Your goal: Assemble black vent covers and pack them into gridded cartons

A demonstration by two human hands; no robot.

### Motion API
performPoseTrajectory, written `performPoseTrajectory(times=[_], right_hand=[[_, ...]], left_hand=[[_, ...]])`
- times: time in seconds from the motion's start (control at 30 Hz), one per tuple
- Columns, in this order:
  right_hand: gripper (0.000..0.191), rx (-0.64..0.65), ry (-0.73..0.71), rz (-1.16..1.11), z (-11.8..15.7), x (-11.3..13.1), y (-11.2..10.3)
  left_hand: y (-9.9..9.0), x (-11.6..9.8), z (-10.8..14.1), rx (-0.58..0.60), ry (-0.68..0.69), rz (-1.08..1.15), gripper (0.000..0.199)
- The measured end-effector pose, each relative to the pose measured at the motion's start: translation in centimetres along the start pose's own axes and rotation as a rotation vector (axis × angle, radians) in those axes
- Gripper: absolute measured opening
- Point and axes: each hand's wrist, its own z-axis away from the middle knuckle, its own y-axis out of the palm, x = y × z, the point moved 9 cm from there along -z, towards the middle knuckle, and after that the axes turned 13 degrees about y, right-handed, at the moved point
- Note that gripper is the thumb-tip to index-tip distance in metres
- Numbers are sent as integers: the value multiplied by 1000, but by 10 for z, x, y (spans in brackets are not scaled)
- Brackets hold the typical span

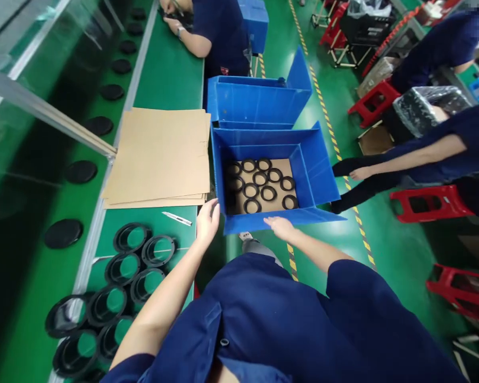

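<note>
A blue corrugated plastic box (315,175) stands before me with its flaps folded outward. On the cardboard sheet (279,206) inside it lie several black rings (269,193). My left hand (207,222) is at the box's front left corner, beside the bench edge, its fingers stretched and thumb apart. Over the front flap (247,223) lies my right hand (281,229), fingers extended to the left; I cannot tell whether it presses on the flap. Neither hand shows a ring in it.
On the green bench lie stacked cardboard sheets (163,154), a utility knife (177,218) and several black cylindrical rings (115,300). Black discs (81,171) line the conveyor. Another blue box (255,103) stands behind. A co-worker (223,32) sits ahead; others and red stools (431,203) are right.
</note>
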Motion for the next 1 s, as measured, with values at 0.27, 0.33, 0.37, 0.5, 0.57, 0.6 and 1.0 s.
performPoseTrajectory(times=[0.27, 0.33, 0.37, 0.5, 0.57, 0.6, 1.0], right_hand=[[84, 79, 66, -180, 29, 20, 165], [97, 88, 78, -255, -7, 14, 201], [95, 100, 71, -271, -27, 8, 213], [108, 10, 114, -255, -96, -38, 186], [119, -55, 210, -234, -123, -73, 144], [119, -32, 240, -211, -136, -87, 126], [47, 40, 37, 111, -209, -96, 137]], left_hand=[[175, 0, -6, 798, 88, -210, 65], [208, 40, -1, 923, 45, -353, 90], [224, 62, 0, 988, 56, -440, 102], [263, 138, 0, 1135, 7, -619, 130], [273, 152, 0, 1169, -9, -587, 129], [276, 154, -1, 1175, -12, -572, 127], [300, 158, -26, 1100, 82, -615, 41]])
